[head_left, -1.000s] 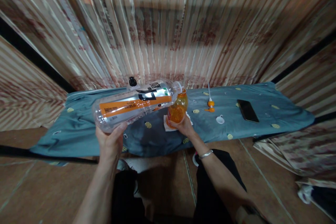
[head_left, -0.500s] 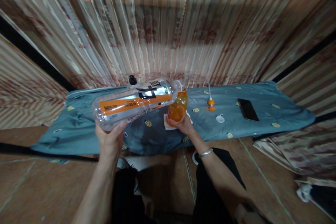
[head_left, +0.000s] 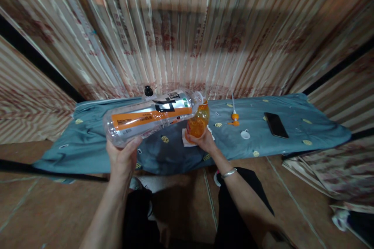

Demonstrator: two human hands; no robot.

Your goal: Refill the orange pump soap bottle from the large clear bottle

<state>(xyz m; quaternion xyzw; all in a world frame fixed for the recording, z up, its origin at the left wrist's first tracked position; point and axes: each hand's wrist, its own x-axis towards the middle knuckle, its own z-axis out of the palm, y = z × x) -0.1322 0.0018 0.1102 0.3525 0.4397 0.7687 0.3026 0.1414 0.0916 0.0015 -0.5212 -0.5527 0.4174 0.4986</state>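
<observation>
My left hand (head_left: 122,158) is closed around the base of a large clear plastic bottle (head_left: 146,114) with a silver and orange label. The bottle lies tilted almost level, its open mouth at the top of a small orange see-through bottle (head_left: 197,122). My right hand (head_left: 204,139) wraps the lower part of that orange bottle, which stands on a folded white tissue (head_left: 188,142). Whether liquid is flowing between the two mouths I cannot tell. Right of them lies an orange pump head (head_left: 234,117) with a white tube.
A teal cloth (head_left: 96,136) with yellow pineapple prints covers the low bench. A black phone (head_left: 276,125) lies at the right, near a small white round piece (head_left: 245,135). Behind the large bottle stands a black-capped clear bottle (head_left: 148,91). Striped curtains (head_left: 181,27) hang behind.
Both hands keep their holds on the two bottles, with hardly any movement. The whole view has shifted very slightly.
</observation>
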